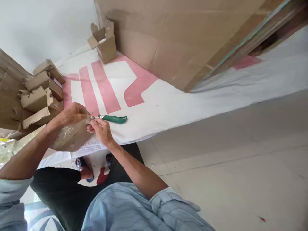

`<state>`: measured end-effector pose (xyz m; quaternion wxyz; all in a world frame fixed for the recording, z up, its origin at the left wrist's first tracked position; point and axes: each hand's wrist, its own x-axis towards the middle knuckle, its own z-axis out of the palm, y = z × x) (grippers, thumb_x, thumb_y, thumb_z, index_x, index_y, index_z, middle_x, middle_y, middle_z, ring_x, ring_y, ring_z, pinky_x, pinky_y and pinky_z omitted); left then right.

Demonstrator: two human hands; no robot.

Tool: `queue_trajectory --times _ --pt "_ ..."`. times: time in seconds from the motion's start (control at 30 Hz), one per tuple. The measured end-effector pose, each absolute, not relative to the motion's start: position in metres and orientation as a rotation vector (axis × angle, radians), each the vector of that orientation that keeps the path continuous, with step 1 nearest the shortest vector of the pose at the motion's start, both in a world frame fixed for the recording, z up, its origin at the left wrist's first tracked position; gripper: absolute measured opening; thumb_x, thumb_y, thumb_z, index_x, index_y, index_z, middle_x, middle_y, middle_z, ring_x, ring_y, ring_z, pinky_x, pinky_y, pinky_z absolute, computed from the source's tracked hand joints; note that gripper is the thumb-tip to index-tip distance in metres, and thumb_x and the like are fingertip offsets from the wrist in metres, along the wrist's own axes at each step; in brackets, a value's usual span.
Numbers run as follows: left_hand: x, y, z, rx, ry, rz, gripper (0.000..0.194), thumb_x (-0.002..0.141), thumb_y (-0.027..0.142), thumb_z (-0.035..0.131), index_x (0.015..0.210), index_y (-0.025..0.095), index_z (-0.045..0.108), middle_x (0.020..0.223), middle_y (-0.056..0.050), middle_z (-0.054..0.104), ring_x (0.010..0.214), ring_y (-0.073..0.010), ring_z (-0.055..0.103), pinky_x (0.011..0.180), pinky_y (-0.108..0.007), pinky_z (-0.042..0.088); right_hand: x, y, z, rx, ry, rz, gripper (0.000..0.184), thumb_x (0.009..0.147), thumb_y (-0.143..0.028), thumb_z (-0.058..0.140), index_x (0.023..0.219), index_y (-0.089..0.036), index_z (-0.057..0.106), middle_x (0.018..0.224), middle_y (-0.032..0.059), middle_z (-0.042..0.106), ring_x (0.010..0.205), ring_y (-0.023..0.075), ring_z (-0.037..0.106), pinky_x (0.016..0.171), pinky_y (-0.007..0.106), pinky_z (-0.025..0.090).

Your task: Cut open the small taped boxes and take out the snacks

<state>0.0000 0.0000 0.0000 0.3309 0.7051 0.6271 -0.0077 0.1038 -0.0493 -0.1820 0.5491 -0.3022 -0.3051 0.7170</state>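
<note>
A brown cardboard box (72, 138) wrapped in clear tape rests in front of me at the edge of the white sheet. My left hand (72, 114) lies on top of it, fingers curled and pinching at its upper corner. My right hand (101, 128) meets it there, fingertips pinched on a strip of clear tape at the same corner. A green-handled cutter (113, 118) lies on the sheet just right of my right hand, untouched.
A white sheet with pink stripes (108, 86) covers the floor. Several small open cartons (40, 96) are stacked at the left, and one more (104, 43) stands at the back. Large cardboard sheets (180, 41) lean behind. Grey tiled floor (240, 160) lies to the right. My feet in sandals (83, 165) show below.
</note>
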Motion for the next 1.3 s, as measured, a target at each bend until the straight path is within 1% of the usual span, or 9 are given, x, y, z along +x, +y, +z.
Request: queue_trajectory --times 0.17,0.4,0.63,0.8,0.9,1.0,1.1,1.2,1.3 --pt "-0.001 0.001 -0.001 1.899 1.683 -0.035 0.017 0.081 0.03 0.075 0.07 0.018 0.077 0.059 0.002 0.063 0.056 -0.013 0.05 0.053 -0.028 0.033 0.106 -0.047 -0.181 -0.702 -0.78 1.678 0.052 0.084 -0.072 0.084 0.076 -0.023 0.068 0.073 0.0028 0.079 0.065 0.0165 0.077 0.064 0.028 0.064" --pt "-0.012 0.012 -0.015 1.902 1.572 0.044 0.016 0.077 0.034 0.085 0.08 0.018 0.084 0.072 -0.003 0.079 0.071 -0.0191 0.07 0.065 -0.028 0.052 0.107 -0.044 -0.178 -0.719 -0.81 1.69 0.049 0.09 -0.067 0.083 0.077 -0.023 0.068 0.071 0.0019 0.079 0.061 0.015 0.075 0.059 0.026 0.062" --pt "-0.016 0.019 -0.015 1.92 1.586 -0.008 0.021 0.076 0.037 0.087 0.084 0.018 0.089 0.08 -0.004 0.085 0.08 -0.023 0.076 0.072 -0.029 0.057 0.106 -0.039 -0.178 -0.735 -0.797 1.714 0.047 0.089 -0.064 0.084 0.073 -0.022 0.068 0.069 0.0016 0.078 0.054 0.0128 0.07 0.055 0.024 0.059" --pt "-0.012 0.017 -0.01 1.88 1.615 0.005 0.026 0.074 0.04 0.092 0.089 0.018 0.092 0.085 -0.005 0.087 0.082 -0.0243 0.077 0.071 -0.029 0.058 0.11 -0.034 -0.182 -0.801 -0.829 1.717 0.057 0.083 -0.072 0.088 0.066 -0.023 0.066 0.061 0.0021 0.071 0.049 0.0135 0.063 0.049 0.026 0.053" --pt "-0.011 0.017 -0.01 1.836 1.618 0.009 0.032 0.068 0.042 0.099 0.088 0.018 0.092 0.083 -0.007 0.087 0.08 -0.0249 0.078 0.069 -0.029 0.057 0.113 -0.029 -0.186 -0.855 -0.877 1.668 0.068 0.077 -0.081 0.089 0.059 -0.025 0.055 0.054 -0.0011 0.061 0.048 0.0131 0.055 0.046 0.027 0.043" --pt "-0.012 0.019 -0.011 1.792 1.631 0.001 0.035 0.063 0.042 0.101 0.087 0.018 0.092 0.082 -0.007 0.086 0.076 -0.0243 0.077 0.065 -0.029 0.055 0.118 -0.021 -0.19 -0.901 -0.968 1.514 0.072 0.074 -0.083 0.088 0.056 -0.027 0.046 0.053 -0.0051 0.051 0.053 0.012 0.046 0.052 0.028 0.036" --pt "-0.012 0.02 -0.011 1.758 1.653 -0.034 0.029 0.061 0.032 0.097 0.085 0.018 0.091 0.08 -0.006 0.086 0.072 -0.0224 0.075 0.062 -0.028 0.052 0.124 -0.011 -0.192 -0.912 -1.078 1.42 0.068 0.073 -0.078 0.089 0.059 -0.026 0.047 0.058 -0.0067 0.048 0.061 0.0123 0.042 0.059 0.029 0.033" --pt "-0.009 0.018 -0.011 1.758 1.689 -0.065 0.027 0.058 0.025 0.09 0.084 0.017 0.089 0.076 -0.003 0.083 0.067 -0.0199 0.071 0.061 -0.028 0.049 0.134 -0.002 -0.189 -0.887 -1.173 1.438 0.061 0.071 -0.072 0.09 0.065 -0.026 0.051 0.064 -0.0073 0.05 0.065 0.0132 0.044 0.064 0.03 0.035" --pt "-0.005 0.012 -0.008 1.816 1.731 -0.083 0.026 0.059 0.024 0.087 0.084 0.017 0.085 0.071 -0.001 0.078 0.064 -0.0186 0.067 0.059 -0.028 0.045 0.145 0.004 -0.183 -0.811 -1.26 1.45 0.053 0.071 -0.065 0.092 0.075 -0.025 0.058 0.072 -0.0071 0.055 0.071 0.0144 0.049 0.069 0.031 0.04"
